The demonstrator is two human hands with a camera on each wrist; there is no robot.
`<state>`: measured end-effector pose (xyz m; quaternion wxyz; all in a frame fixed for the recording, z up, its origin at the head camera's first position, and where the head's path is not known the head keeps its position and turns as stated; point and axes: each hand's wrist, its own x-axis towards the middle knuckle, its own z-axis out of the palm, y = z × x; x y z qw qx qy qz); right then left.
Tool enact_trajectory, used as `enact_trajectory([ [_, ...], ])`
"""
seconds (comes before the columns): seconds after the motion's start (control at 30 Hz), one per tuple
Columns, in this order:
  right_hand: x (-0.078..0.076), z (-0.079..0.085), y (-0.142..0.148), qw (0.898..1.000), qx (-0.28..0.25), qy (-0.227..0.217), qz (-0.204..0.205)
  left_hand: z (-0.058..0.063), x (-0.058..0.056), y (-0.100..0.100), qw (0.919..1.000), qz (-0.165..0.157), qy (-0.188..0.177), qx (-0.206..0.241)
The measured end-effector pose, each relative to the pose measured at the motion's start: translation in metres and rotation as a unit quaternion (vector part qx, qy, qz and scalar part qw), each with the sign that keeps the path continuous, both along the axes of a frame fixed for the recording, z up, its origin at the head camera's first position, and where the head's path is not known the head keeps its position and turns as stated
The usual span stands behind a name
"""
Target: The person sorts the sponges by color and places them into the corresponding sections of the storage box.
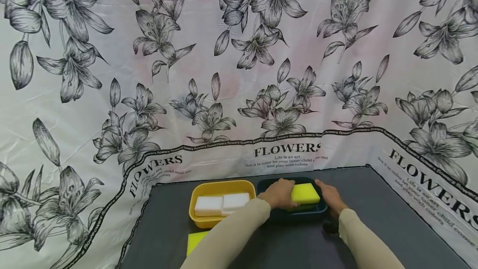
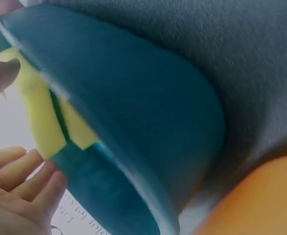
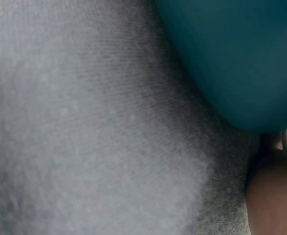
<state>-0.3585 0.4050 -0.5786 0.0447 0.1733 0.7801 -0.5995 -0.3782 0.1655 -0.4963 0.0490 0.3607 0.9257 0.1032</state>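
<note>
A dark blue basin (image 1: 304, 213) stands on the grey table, with a yellow sponge (image 1: 305, 193) at its opening. My left hand (image 1: 279, 194) holds the sponge by its left end. In the left wrist view, thumb and fingers touch this sponge (image 2: 40, 115), and a second yellow piece (image 2: 77, 125) lies beside it inside the basin (image 2: 133, 93). At the basin's right side, my right hand (image 1: 331, 196) grips the rim, thumb near the sponge. The right wrist view shows only part of that hand (image 3: 275, 196) against the basin's outer wall (image 3: 241, 58).
Left of the basin stands a yellow-orange tub (image 1: 208, 222) holding white sponges (image 1: 236, 202). Another yellow sponge (image 1: 196, 240) lies in front of it, partly hidden by my left sleeve (image 1: 231, 235). Flower-printed cloth (image 1: 209, 157) borders the table at the back and sides.
</note>
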Motion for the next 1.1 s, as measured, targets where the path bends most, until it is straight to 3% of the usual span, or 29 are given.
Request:
enact_trajectory([
  [0.2,0.000,0.002,0.001,1.000,0.004,-0.005,0.005,0.003,-0.007,-0.006,1.0000,-0.005,-0.001,-0.003],
  [0.37,0.000,0.002,0.001,1.000,0.013,-0.007,0.009,0.012,-0.006,-0.010,0.9998,-0.016,-0.011,-0.003],
  [0.53,-0.001,0.001,0.001,1.000,0.010,-0.011,0.004,0.022,-0.005,-0.015,0.9991,-0.040,-0.014,-0.011],
  [0.87,-0.001,0.005,0.000,1.000,0.004,-0.011,0.003,0.045,-0.004,-0.035,0.9927,-0.116,-0.022,-0.022],
  [1.1,-0.003,0.004,0.001,1.000,0.009,-0.019,0.007,0.053,-0.004,-0.052,0.9905,-0.123,-0.011,-0.061],
])
